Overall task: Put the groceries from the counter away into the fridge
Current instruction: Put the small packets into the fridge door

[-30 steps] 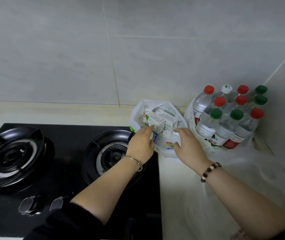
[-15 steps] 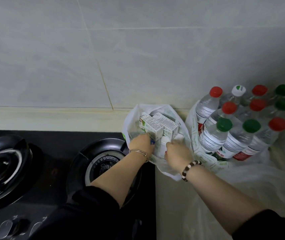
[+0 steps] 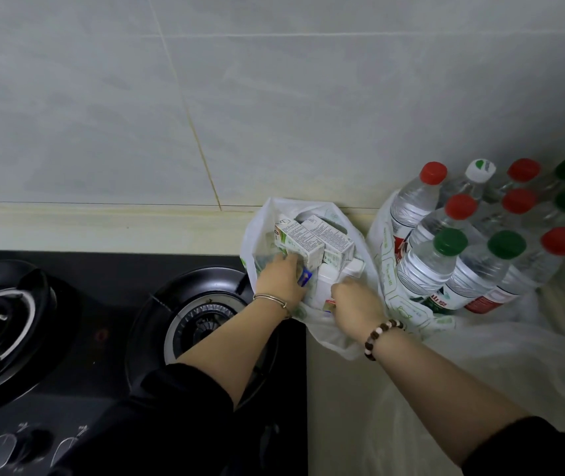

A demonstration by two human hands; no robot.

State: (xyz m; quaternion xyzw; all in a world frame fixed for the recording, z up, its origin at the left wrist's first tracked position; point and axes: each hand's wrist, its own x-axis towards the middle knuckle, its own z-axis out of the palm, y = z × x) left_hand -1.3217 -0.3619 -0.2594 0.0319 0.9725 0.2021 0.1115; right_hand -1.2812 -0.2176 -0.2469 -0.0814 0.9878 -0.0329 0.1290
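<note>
Reaching into the thin white plastic bag (image 3: 322,333) on the pale counter (image 3: 102,228), far side, between the black gas hob (image 3: 102,304) on the left and the clear plastic water bottles (image 3: 425,269) on the right. Left hand (image 3: 281,280) sits in the bag mouth, fingers curled against the small white-and-green cardboard cartons (image 3: 303,242); can't tell if it grips carton or film. Right hand (image 3: 356,300) is clenched, pinching the bag's near rim. Handling guess: cartons light, stiff, corners crushable, loose inside. Film soft, slippery, may tear. Best hold: gather the rim, support underneath. Bottles heavy; grip by the body.
</note>
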